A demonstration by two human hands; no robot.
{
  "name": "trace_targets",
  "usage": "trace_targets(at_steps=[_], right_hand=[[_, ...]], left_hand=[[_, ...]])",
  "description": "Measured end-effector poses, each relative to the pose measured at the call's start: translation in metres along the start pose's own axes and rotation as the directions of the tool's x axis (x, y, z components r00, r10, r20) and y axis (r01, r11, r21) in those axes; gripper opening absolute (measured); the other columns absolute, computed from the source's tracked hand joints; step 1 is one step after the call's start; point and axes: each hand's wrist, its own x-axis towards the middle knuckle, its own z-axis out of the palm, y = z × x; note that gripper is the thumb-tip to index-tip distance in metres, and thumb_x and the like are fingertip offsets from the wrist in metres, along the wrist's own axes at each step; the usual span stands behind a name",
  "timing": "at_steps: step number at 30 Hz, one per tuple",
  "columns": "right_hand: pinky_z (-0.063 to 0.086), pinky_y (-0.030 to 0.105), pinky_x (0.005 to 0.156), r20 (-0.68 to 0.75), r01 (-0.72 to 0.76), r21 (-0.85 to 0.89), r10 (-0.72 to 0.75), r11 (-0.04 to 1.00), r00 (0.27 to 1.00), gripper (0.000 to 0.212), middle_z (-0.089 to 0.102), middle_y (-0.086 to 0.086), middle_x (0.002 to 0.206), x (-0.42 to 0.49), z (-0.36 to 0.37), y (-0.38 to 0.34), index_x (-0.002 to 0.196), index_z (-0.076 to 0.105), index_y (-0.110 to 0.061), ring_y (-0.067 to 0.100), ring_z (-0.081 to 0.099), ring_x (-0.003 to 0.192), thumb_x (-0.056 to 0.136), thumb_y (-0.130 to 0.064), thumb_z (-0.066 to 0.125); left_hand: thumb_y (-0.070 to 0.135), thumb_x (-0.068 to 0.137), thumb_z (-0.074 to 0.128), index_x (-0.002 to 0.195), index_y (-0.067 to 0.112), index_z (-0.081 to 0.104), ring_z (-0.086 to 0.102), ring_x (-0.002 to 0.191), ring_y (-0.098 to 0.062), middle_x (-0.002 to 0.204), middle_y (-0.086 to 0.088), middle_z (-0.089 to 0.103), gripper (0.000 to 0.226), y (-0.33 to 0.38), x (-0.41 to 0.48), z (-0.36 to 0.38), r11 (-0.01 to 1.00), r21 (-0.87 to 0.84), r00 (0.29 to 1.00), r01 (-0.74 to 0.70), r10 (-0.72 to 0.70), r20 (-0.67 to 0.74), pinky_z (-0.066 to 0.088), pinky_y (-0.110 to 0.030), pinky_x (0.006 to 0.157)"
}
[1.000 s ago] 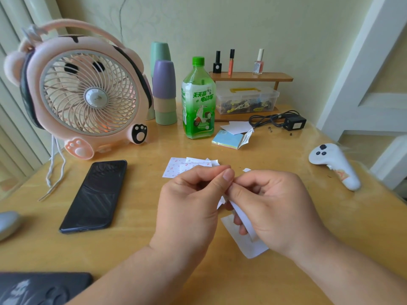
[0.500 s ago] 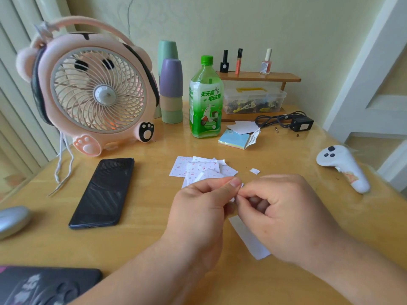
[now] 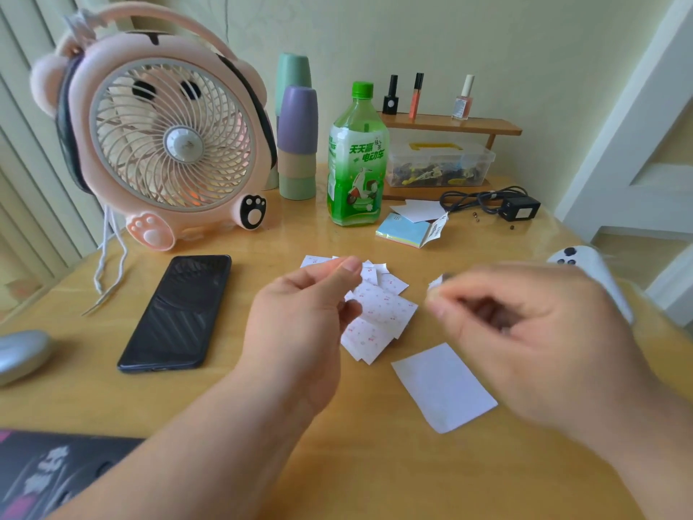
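Left hand (image 3: 307, 313) pinches a red-printed paper slip (image 3: 380, 307) over the scrap pile (image 3: 392, 285), seemingly to add it; right hand (image 3: 525, 332), right of the pile, pinches a small torn bit (image 3: 436, 285) clear.

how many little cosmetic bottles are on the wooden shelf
3, standing in a row on the shelf: black bottle left, orange tube middle, pink bottle right. None looks hidden.
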Motion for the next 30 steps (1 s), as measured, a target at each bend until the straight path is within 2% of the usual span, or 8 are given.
trace_targets(at_steps=[7, 9, 11, 20, 23, 26, 28, 30], right_hand=[[0.055, 0.039, 0.065, -0.034, -0.494, -0.297, 0.508, 0.817, 0.861, 0.006, 0.066, -0.002, 0.069, 0.017, -0.012, 0.075, 0.095, 0.075, -0.021, 0.021, 0.06, 0.066, 0.091, -0.025, 0.073], [0.05, 0.033, 0.063, 0.061, -0.527, -0.369, 0.586, 0.765, 0.808, 0.047, 0.065, -0.007, 0.072, 0.021, -0.011, 0.082, 0.137, 0.055, -0.034, 0.013, 0.061, 0.069, 0.093, -0.027, 0.072], [0.053, 0.033, 0.068, 0.153, -0.522, -0.451, 0.638, 0.724, 0.754, 0.082, 0.066, -0.008, 0.082, 0.022, -0.007, 0.084, 0.154, 0.022, -0.046, 0.013, 0.064, 0.077, 0.092, -0.027, 0.071], [0.049, 0.03, 0.067, 0.136, -0.495, -0.585, 0.679, 0.642, 0.721, 0.036, 0.067, -0.013, 0.09, 0.02, -0.006, 0.09, 0.12, 0.064, -0.036, 0.016, 0.064, 0.089, 0.088, -0.049, 0.071], [0.053, 0.032, 0.066, 0.058, -0.509, -0.406, 0.577, 0.759, 0.814, 0.013, 0.066, -0.013, 0.077, 0.016, -0.007, 0.081, 0.096, 0.072, -0.031, 0.01, 0.062, 0.075, 0.088, -0.041, 0.074], [0.045, 0.022, 0.054, 0.072, -0.491, 0.015, 0.489, 0.871, 0.869, 0.015, 0.063, -0.012, 0.059, 0.011, -0.004, 0.054, 0.071, 0.074, -0.024, 0.005, 0.052, 0.054, 0.086, -0.024, 0.077], [0.038, 0.021, 0.051, 0.211, -0.564, 0.282, 0.523, 0.776, 0.826, 0.018, 0.059, -0.006, 0.053, 0.007, 0.002, 0.032, 0.067, 0.075, -0.017, 0.008, 0.047, 0.049, 0.086, -0.016, 0.076], [0.034, 0.024, 0.053, 0.312, -0.625, 0.345, 0.542, 0.7, 0.78, 0.018, 0.059, -0.001, 0.053, 0.003, 0.009, 0.022, 0.069, 0.074, -0.011, 0.009, 0.044, 0.047, 0.087, -0.016, 0.074]], left_hand=[[0.019, 0.093, 0.07, 0.076, 0.013, 0.082, 0.059, 0.067, -0.008, 0.081, 0.001, 0.071, 0.022, -0.012, -0.014, 0.006, 0.991, 0.116, 0.98, 0.066, -0.086, 0.179, 0.049, -0.025, 0.067], [0.013, 0.091, 0.072, 0.081, 0.013, 0.083, 0.062, 0.07, -0.008, 0.084, 0.001, 0.072, 0.014, -0.014, -0.016, 0.005, 0.986, 0.136, 0.968, 0.096, -0.125, 0.219, 0.049, -0.024, 0.067], [0.01, 0.085, 0.075, 0.081, 0.014, 0.083, 0.063, 0.069, -0.007, 0.083, 0.002, 0.073, 0.01, -0.016, -0.019, 0.005, 0.981, 0.166, 0.955, 0.096, -0.138, 0.263, 0.05, -0.022, 0.064], [0.003, 0.065, 0.074, 0.069, 0.004, 0.078, 0.071, 0.071, -0.012, 0.079, -0.007, 0.075, 0.006, -0.017, -0.02, 0.006, 0.989, 0.064, 0.925, 0.131, -0.145, 0.351, 0.059, -0.024, 0.067], [0.001, 0.074, 0.073, 0.07, 0.005, 0.08, 0.069, 0.072, -0.012, 0.081, -0.006, 0.075, 0.009, -0.019, -0.019, 0.006, 0.989, 0.092, 0.923, 0.112, -0.138, 0.36, 0.058, -0.026, 0.073], [0.0, 0.085, 0.071, 0.09, 0.006, 0.082, 0.066, 0.082, -0.015, 0.092, -0.006, 0.075, 0.013, -0.023, -0.02, 0.004, 0.986, 0.154, 0.915, 0.068, -0.123, 0.385, 0.053, -0.03, 0.08], [0.002, 0.075, 0.072, 0.107, 0.011, 0.08, 0.066, 0.093, -0.017, 0.102, -0.009, 0.075, 0.033, -0.026, -0.018, 0.002, 0.977, 0.209, 0.902, 0.044, -0.128, 0.412, 0.051, -0.034, 0.086], [0.005, 0.068, 0.065, 0.114, 0.019, 0.078, 0.066, 0.107, -0.024, 0.114, -0.013, 0.073, 0.05, -0.027, -0.017, 0.0, 0.964, 0.266, 0.894, -0.006, -0.114, 0.433, 0.05, -0.041, 0.1]])
